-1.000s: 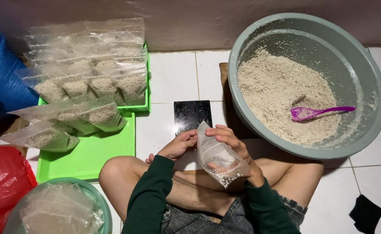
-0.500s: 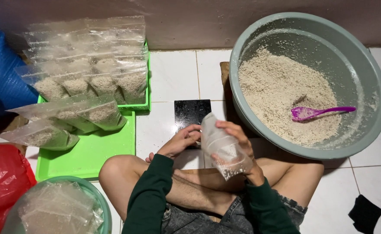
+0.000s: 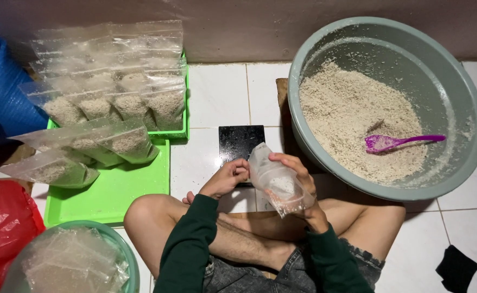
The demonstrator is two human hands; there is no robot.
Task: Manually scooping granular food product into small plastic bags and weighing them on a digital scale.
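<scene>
Head view: seated person's right hand grips a small clear plastic pouch of pale grain above the lap; left hand pinches its top edge. Pouch looks light, soft, slippery: best held by the filled lower part. Similar filled pouches line the green tray, far-left floor.

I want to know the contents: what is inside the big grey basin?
The basin holds pale coarse grain with a purple spoon lying on top. Whatever lies beneath the grain is covered.
</scene>
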